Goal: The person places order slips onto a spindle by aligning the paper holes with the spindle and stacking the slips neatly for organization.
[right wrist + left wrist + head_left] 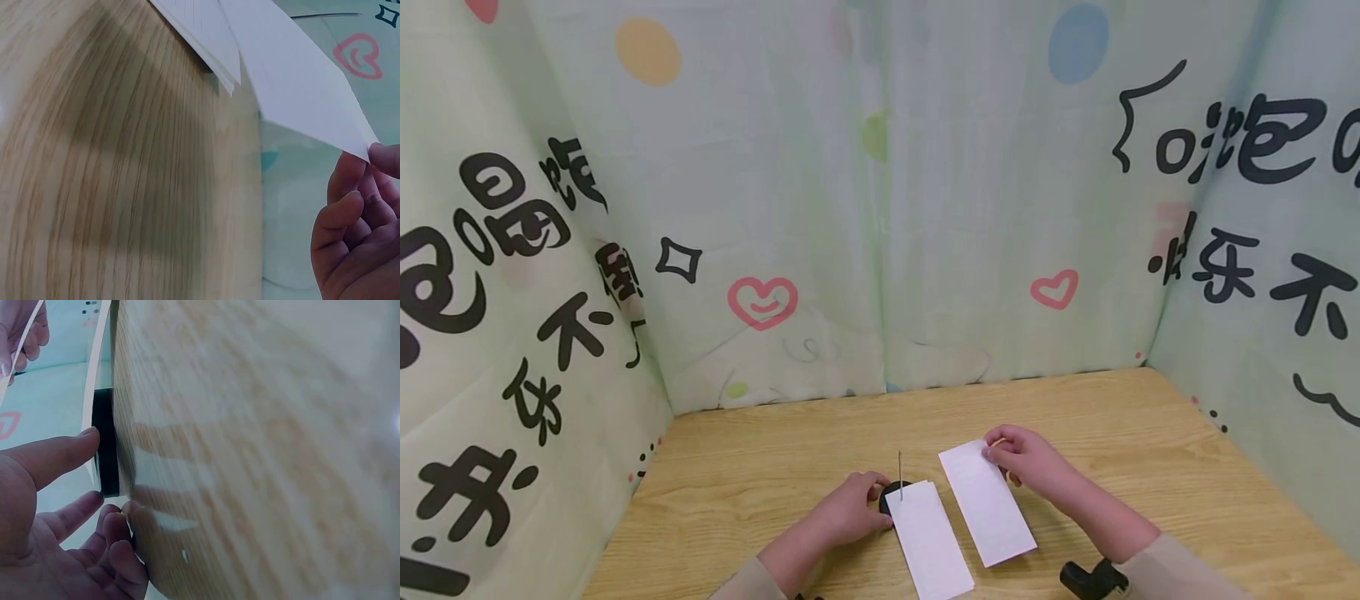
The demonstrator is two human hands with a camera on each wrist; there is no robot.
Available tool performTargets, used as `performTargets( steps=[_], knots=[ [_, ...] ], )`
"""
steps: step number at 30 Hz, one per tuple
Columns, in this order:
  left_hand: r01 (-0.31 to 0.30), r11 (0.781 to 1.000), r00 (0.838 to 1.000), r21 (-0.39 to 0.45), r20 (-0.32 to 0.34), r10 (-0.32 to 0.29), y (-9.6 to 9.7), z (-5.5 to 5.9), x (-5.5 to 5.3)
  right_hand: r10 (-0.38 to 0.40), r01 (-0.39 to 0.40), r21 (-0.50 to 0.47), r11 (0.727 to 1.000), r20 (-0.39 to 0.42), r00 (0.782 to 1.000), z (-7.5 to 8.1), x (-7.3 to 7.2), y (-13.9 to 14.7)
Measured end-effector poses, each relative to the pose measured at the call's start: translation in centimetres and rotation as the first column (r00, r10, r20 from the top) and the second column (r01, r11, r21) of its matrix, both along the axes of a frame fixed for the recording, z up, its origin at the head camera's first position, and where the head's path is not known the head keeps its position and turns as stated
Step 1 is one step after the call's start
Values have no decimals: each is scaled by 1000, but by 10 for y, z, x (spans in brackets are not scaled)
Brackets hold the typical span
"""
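Note:
A bill spike stands on the table, its thin metal pin (900,463) upright on a round black base (883,498). White paper slips (931,542) are on the pin by their far end and reach toward the front edge of the view. My left hand (852,508) holds the base at its left side; the left wrist view shows the thumb and forefinger against the black rim (107,450). To the right, my right hand (1030,461) pinches the far right corner of another white paper slip (988,507), raised above the table. In the right wrist view that slip (294,81) hangs tilted from thumb and fingers.
The wooden table (760,467) is bordered at the back and both sides by pale green printed curtains (820,208). A black wrist-worn device (1092,579) sits by the right sleeve.

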State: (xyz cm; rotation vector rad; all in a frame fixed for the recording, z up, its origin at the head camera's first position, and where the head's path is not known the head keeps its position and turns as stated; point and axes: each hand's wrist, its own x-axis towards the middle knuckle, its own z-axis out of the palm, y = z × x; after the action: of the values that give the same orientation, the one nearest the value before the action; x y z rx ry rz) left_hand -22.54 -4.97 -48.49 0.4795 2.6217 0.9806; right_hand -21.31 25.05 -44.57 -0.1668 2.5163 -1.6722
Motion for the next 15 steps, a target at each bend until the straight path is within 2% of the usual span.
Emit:
performTargets(
  steps=[10, 15],
  knots=[
    [-23, 998, 1000, 57, 14, 23, -3, -1, 0, 28, -28, -4, 1000, 0, 1000, 7, 0, -11],
    [-42, 993, 999, 109, -20, 45, -7, 4, 0, 29, -29, -7, 1000, -8, 1000, 9, -1, -19]
  ],
)
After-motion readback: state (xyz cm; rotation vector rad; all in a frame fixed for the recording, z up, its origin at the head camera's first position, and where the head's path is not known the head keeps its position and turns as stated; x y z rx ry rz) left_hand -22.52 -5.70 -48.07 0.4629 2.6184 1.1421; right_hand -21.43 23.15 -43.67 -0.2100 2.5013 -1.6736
